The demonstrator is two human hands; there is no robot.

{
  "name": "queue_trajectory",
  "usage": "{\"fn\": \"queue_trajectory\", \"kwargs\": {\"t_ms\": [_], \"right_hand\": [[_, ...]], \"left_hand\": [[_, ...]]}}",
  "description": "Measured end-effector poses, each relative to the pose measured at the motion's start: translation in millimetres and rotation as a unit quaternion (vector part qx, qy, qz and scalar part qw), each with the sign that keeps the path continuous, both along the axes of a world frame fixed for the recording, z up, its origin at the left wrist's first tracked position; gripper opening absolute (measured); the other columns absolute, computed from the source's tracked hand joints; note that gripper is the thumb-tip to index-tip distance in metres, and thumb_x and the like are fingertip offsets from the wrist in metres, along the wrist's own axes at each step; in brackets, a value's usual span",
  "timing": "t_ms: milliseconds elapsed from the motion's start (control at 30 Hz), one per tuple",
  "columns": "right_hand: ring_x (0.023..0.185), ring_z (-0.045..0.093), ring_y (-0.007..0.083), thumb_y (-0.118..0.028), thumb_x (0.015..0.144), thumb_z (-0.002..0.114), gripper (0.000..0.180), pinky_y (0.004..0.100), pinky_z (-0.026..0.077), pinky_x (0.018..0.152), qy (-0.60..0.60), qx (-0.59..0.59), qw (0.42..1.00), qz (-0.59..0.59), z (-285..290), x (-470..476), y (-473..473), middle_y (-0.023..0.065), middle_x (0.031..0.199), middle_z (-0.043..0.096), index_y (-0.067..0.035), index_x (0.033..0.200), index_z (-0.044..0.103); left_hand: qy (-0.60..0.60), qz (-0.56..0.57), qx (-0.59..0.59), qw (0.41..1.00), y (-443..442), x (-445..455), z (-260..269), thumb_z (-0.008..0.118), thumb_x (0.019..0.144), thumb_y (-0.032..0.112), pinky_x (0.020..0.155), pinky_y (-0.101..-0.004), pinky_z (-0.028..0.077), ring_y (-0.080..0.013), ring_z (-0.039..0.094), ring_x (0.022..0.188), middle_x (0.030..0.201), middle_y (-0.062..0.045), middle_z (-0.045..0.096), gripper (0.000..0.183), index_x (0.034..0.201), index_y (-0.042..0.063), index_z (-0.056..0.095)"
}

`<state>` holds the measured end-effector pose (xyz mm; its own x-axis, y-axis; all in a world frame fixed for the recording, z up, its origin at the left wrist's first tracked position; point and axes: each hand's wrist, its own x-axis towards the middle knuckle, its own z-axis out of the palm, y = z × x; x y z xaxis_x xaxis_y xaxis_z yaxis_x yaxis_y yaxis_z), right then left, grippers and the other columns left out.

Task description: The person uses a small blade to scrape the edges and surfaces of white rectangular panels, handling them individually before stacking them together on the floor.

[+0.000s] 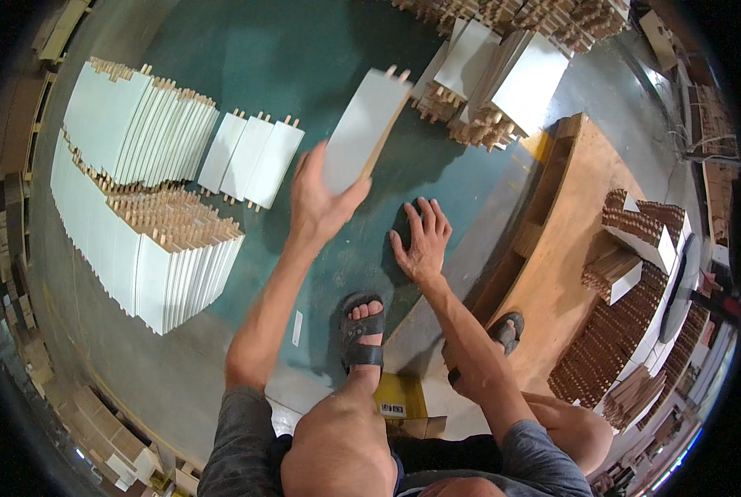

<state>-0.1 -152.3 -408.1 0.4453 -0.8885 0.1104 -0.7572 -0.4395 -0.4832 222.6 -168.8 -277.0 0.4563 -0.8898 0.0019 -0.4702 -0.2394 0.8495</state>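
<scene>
My left hand (324, 202) grips the near end of a white board (365, 127) with wooden dowels sticking out of its far end. The board is a little blurred and tilted to the right. My right hand (423, 242) holds nothing, its fingers spread over the green floor sheet (345, 261). Left of the held board, three white doweled boards (252, 158) lie side by side. Beyond them stand tight rows of similar boards (172, 133), with another block of boards (184, 273) nearer to me, dowels pointing up.
More white boards (529, 74) are stacked at the far right, dowels outward. A wooden pallet (557, 230) lies to the right, bearing stacks of brown-edged pieces (612, 335). My sandalled foot (363, 335) rests on the green sheet beside a small white strip (297, 328).
</scene>
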Motion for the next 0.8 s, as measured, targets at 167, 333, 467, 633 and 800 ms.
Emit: {"fn": "queue_trajectory", "kwargs": {"t_ms": [167, 333, 467, 633, 800], "right_hand": [[0.140, 0.033, 0.0381, -0.036, 0.088, 0.065, 0.058, 0.0534, 0.026, 0.112, 0.012, 0.023, 1.000, 0.006, 4.9, -0.6, 1.8, 0.0150, 0.148, 0.042, -0.010, 0.138, 0.052], [0.139, 0.035, 0.0382, -0.034, 0.083, 0.069, 0.060, 0.0530, 0.025, 0.112, 0.004, 0.016, 1.000, 0.003, 4.1, -2.2, 1.1, 0.0149, 0.145, 0.044, -0.011, 0.136, 0.054], [0.139, 0.035, 0.0393, -0.033, 0.082, 0.070, 0.060, 0.0533, 0.026, 0.112, 0.007, 0.020, 1.000, 0.014, 7.1, -0.8, 2.3, 0.0155, 0.145, 0.044, -0.010, 0.135, 0.055], [0.141, 0.033, 0.0390, -0.034, 0.088, 0.066, 0.057, 0.0556, 0.026, 0.112, 0.016, 0.028, 0.999, -0.001, 5.5, -0.7, -0.9, 0.0163, 0.147, 0.043, -0.009, 0.137, 0.053], [0.142, 0.033, 0.0379, -0.039, 0.092, 0.061, 0.055, 0.0544, 0.025, 0.111, 0.023, 0.006, 1.000, 0.009, -5.1, -0.4, -0.7, 0.0144, 0.149, 0.042, -0.010, 0.139, 0.053]], "left_hand": [[-0.059, -0.061, -0.001, 0.996, -121.5, -18.6, 11.5, 0.076, 0.072, 0.029, 0.096, -0.0460, 0.045, -0.0381, 0.057, 0.105, 0.114, -0.023, 0.061, 0.055, 0.108, -0.007, 0.057], [-0.074, -0.074, 0.004, 0.994, -194.3, -42.6, 9.4, 0.077, 0.071, 0.032, 0.099, -0.0472, 0.043, -0.0404, 0.054, 0.109, 0.114, -0.030, 0.058, 0.058, 0.105, -0.010, 0.057], [0.000, -0.125, 0.028, 0.992, -220.4, -50.6, -21.7, 0.080, 0.071, 0.040, 0.100, -0.0552, 0.041, -0.0436, 0.050, 0.114, 0.118, -0.030, 0.056, 0.069, 0.116, -0.006, 0.056], [-0.075, 0.002, -0.118, 0.990, -179.3, -56.5, -31.5, 0.078, 0.078, 0.032, 0.104, -0.0472, 0.044, -0.0370, 0.057, 0.118, 0.123, -0.025, 0.062, 0.062, 0.123, -0.006, 0.059], [-0.128, 0.213, 0.019, 0.968, -126.1, 74.5, -88.8, 0.072, 0.075, 0.021, 0.107, -0.0462, 0.041, -0.0396, 0.055, 0.121, 0.125, -0.025, 0.061, 0.059, 0.128, -0.002, 0.058]]}}
